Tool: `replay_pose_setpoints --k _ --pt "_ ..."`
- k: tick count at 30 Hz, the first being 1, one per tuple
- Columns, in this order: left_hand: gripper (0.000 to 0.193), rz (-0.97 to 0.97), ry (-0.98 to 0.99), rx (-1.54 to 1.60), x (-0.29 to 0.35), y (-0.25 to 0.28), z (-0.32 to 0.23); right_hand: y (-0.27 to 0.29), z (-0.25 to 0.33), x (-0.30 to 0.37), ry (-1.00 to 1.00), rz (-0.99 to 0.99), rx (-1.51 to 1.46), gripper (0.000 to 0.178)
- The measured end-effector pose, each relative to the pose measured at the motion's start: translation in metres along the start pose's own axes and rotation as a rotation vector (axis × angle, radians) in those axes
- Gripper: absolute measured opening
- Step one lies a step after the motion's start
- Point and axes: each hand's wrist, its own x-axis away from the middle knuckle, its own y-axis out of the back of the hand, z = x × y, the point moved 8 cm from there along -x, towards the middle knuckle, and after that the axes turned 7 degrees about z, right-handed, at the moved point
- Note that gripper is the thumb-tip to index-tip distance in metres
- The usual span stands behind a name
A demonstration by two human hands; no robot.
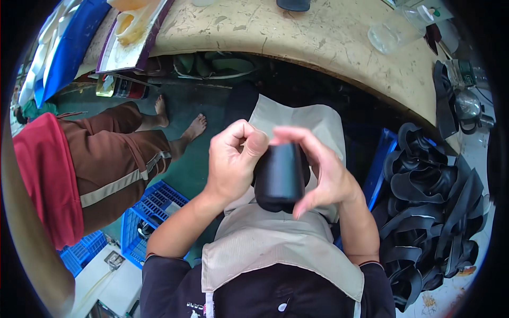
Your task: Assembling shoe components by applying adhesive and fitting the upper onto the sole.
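Observation:
A smooth black shoe upper (279, 175) is held over my lap, slightly blurred by motion. My left hand (233, 159) is closed at its upper left edge, thumb pressed against curled fingers. Around its right side curves my right hand (328, 164), fingertips at the top edge near the left thumb and its own thumb by the lower right edge. The right fingertips are smeared, and the far side of the upper is hidden. Beneath both hands, a beige apron (281, 238) covers my lap.
A worn, pale workbench (297, 32) curves across the front, with a clear plastic bottle (400, 29) on it. Black shoe uppers (424, 185) are heaped at my right. On the left are a person in brown trousers (114, 143) and a blue crate (154, 212).

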Motion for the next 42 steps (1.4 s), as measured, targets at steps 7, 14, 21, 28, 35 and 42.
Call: replay_pose_setpoints --k 7,14,21,28,35,42 --pt "0.040 -0.098 -0.153 -0.196 0.026 0.024 -0.003 -0.026 -0.012 -0.001 0.036 0.100 0.239 0.091" --pt "0.038 -0.046 0.017 -0.243 0.043 0.061 0.047 -0.062 -0.033 -0.008 -0.011 0.084 0.351 0.090" --pt "0.043 0.182 -0.323 -0.615 0.044 0.045 -0.054 -0.052 -0.009 -0.016 -0.051 -0.030 0.341 0.100" --pt "0.060 0.422 -0.307 -0.990 0.039 0.025 -0.091 -0.057 0.000 -0.012 -0.297 0.022 0.305 0.110" --pt "0.038 -0.135 0.334 -0.425 0.044 0.161 -0.105 0.007 -0.025 0.008 -0.127 -0.370 -0.120 0.109" --pt "0.055 0.397 0.333 -0.619 0.091 0.040 0.033 0.032 -0.017 -0.032 -0.014 -0.249 -0.143 0.077"
